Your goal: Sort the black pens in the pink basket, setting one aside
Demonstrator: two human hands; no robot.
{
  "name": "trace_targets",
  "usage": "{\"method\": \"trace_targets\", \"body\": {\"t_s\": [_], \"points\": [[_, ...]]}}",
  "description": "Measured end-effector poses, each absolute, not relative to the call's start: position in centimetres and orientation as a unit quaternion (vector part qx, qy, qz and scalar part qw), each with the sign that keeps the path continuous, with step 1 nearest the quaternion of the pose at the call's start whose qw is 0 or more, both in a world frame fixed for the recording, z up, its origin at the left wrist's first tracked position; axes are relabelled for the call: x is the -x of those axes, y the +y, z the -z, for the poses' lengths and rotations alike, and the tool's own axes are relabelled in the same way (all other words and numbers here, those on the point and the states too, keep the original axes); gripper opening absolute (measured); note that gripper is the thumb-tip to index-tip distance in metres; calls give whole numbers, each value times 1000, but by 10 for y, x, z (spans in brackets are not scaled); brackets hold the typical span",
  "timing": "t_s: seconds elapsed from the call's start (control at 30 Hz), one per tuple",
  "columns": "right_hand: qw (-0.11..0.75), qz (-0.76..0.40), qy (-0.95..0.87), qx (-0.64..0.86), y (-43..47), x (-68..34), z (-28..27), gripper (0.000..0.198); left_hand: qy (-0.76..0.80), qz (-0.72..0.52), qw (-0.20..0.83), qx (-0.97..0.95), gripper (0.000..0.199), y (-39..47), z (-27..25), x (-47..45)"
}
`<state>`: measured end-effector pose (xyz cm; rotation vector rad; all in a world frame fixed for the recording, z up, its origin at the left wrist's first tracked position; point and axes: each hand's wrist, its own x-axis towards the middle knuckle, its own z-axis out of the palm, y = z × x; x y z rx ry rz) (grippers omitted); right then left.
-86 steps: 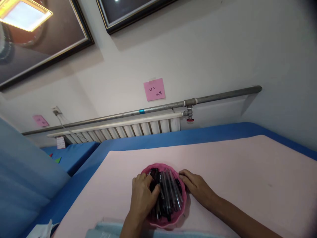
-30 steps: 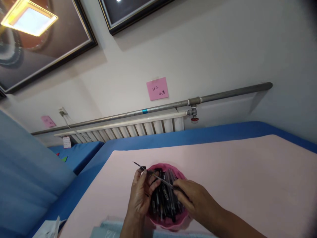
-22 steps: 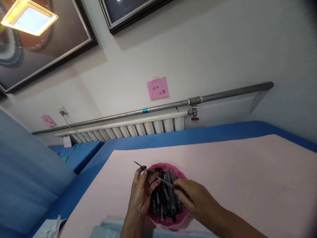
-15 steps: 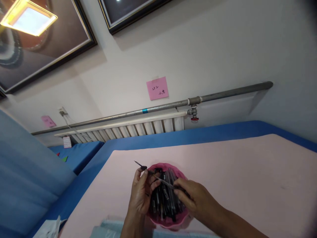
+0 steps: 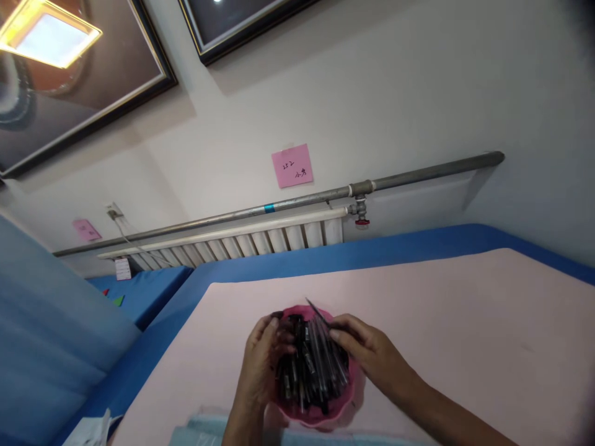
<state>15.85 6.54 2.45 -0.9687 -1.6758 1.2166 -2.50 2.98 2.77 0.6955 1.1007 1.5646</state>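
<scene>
A pink bowl (image 5: 335, 418) with a wavy rim stands on the pink sheet, heaped with several black and clear pens (image 5: 313, 365). At its left rim is my left hand (image 5: 263, 353), fingers curled and pinched on a small dark pen part (image 5: 277, 314); most of that part is hidden by the fingers. Over the bowl's right side my right hand (image 5: 360, 341) pinches a thin dark pen refill (image 5: 317, 311), its pointed end tilted up and to the left. The refill's other end is hidden in my palm.
Light blue cloth (image 5: 204, 430) lies at the near edge of the pink sheet (image 5: 441, 322). Behind the blue-edged table are a white radiator (image 5: 260, 241) and a grey pipe (image 5: 418, 176). A blue curtain (image 5: 56, 334) hangs at left, with white material (image 5: 88, 430) below.
My right hand has drawn the thin refill away from my left hand, so its point now sits above the bowl. The dark part stays in my left fingers. The view has shifted slightly.
</scene>
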Motion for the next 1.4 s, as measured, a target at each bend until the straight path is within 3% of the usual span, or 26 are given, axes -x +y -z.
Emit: {"method": "trace_targets", "body": {"t_s": [0.2, 0.47, 0.67, 0.97, 1.1, 1.3, 1.4], "points": [[443, -615, -519, 396, 76, -163, -20, 22, 562, -646, 401, -325, 27, 36, -15, 47], [439, -619, -484, 435, 71, -164, -26, 24, 639, -517, 237, -518, 8, 34, -12, 39], [430, -623, -492, 429, 72, -163, -26, 21, 619, -499, 203, -571, 24, 38, -4, 37], [431, -618, -510, 414, 77, -164, -17, 20, 658, -434, 117, -604, 22, 39, -4, 32], [428, -617, -512, 418, 77, -163, -14, 23, 658, -505, 169, -532, 4, 36, -9, 33], [392, -592, -616, 342, 59, -157, -21, 19, 521, -634, 489, -296, 29, 31, -23, 30], [345, -567, -671, 330, 51, -154, -23, 17, 466, -669, 542, -204, 30, 32, -25, 27]]}}
